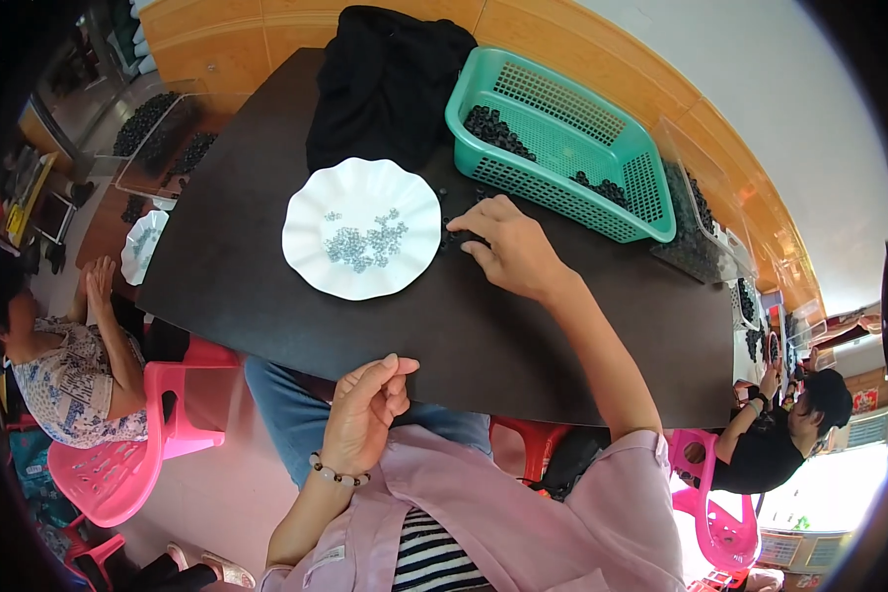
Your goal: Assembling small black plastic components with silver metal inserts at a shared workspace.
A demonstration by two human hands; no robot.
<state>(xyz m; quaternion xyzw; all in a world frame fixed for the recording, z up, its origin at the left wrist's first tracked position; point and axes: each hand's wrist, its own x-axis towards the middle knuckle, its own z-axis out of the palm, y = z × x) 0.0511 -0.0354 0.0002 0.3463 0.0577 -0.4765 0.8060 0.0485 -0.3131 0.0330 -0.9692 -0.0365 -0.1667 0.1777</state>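
A white scalloped plate (301,242) rests on the dark table, with many tiny clear, greyish pieces (350,249) spread over its middle. Just right of its rim lie several small black round parts (446,240). My right hand (513,247) is over these, thumb and fingertips curled around a small black part at the table surface. Near the table's front edge I hold up my left hand (367,407), a beaded bracelet on its wrist. Its thumb and forefinger are pressed together and the other fingers curl in; what they hold, if anything, is too small to make out.
A green plastic basket (562,187) with heaps of black parts stands at the back right, beside a clear bin (701,217). Black cloth (385,89) lies behind the plate. People sit at left (79,365) and right (784,429) on pink chairs.
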